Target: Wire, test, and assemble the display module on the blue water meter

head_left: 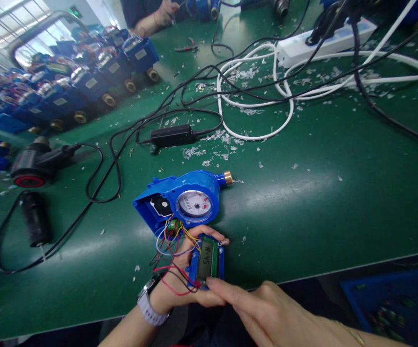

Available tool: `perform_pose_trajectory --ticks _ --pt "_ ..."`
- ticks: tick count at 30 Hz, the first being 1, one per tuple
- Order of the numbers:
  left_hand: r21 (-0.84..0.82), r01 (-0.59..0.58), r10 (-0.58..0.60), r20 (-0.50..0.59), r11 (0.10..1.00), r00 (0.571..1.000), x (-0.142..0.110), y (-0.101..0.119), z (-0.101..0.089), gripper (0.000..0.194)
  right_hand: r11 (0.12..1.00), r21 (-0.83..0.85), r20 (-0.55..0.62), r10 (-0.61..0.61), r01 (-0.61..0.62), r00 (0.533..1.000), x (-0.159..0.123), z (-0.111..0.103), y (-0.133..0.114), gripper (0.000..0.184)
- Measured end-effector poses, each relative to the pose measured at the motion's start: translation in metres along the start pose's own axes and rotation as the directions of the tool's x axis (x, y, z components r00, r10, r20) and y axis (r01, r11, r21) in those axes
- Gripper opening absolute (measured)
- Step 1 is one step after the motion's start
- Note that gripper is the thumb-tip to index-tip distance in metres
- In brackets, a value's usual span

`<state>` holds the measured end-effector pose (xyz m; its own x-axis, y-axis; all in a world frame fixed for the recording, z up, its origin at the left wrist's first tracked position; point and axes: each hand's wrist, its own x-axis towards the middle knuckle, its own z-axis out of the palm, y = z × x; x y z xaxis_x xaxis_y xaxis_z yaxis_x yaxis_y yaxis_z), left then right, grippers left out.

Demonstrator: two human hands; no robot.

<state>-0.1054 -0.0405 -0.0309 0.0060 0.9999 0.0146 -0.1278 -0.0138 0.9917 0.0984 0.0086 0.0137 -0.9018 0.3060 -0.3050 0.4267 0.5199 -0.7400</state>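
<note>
Green table (303, 207) ends in a near edge that slants up toward 3 o'clock; both forearms cross it, and the display (206, 260) is held just inside it. From the meter (196, 202), the widest open room lies at 3 o'clock, with only a few clear scraps. Loose cables crowd 9 through 1 o'clock.

The display sits in the left hand (180, 282), near the meter at its 6 o'clock. That hand is partly closed around it, one digit curled past the display's 12 o'clock end, another by its 6 o'clock end. The right hand (266, 306) has its index finger out, the tip touching the display's 6 o'clock end; its other fingers are partly hidden, so how far they close cannot be told. Red, black, yellow and white wires run between display and meter.

Counted: one display; one meter with one brass end (228, 178) showing; one watch (150, 299); one adapter (172, 136) at 11 o'clock; one pair of pliers (187, 47) at 12; one power strip (324, 43) at 1; two power tools, the drill (35, 164) and the driver (37, 219), at 9. Stacked meters (86, 82) at 10 are too crowded to count. Past the far side, at 11, is one person's hand (165, 12).
</note>
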Motion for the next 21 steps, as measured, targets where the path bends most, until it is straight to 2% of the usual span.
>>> perform_pose_trajectory --ticks 5,8,11,14,17,21 --pt "-0.014 0.052 -0.051 0.051 0.999 0.997 -0.003 0.000 -0.003 0.084 0.992 0.022 0.067 0.124 -0.125 0.990 0.002 0.007 -0.003 0.068" --pt "-0.021 0.074 -0.073 0.049 0.997 0.996 -0.004 0.000 -0.003 0.086 0.990 0.054 0.043 0.129 -0.131 0.991 0.002 0.013 -0.002 0.065" --pt "0.009 0.071 -0.071 0.050 0.997 0.996 -0.004 0.000 -0.002 0.087 0.995 0.081 -0.032 0.063 -0.060 0.998 0.002 0.015 0.002 0.060" --pt "0.031 0.059 -0.061 0.079 0.998 0.995 -0.003 0.002 -0.004 0.090 0.999 0.050 -0.044 0.014 -0.011 0.999 -0.001 0.007 0.007 0.055" --pt "0.093 0.066 -0.080 0.148 0.993 0.986 -0.001 0.007 -0.009 0.096 0.992 -0.107 -0.030 -0.073 0.069 0.997 -0.003 -0.009 0.010 0.057" --pt "0.247 0.014 -0.080 0.261 0.969 0.962 0.004 0.017 -0.017 0.102 0.938 -0.293 0.041 -0.184 0.188 0.982 -0.001 -0.029 0.008 0.071"
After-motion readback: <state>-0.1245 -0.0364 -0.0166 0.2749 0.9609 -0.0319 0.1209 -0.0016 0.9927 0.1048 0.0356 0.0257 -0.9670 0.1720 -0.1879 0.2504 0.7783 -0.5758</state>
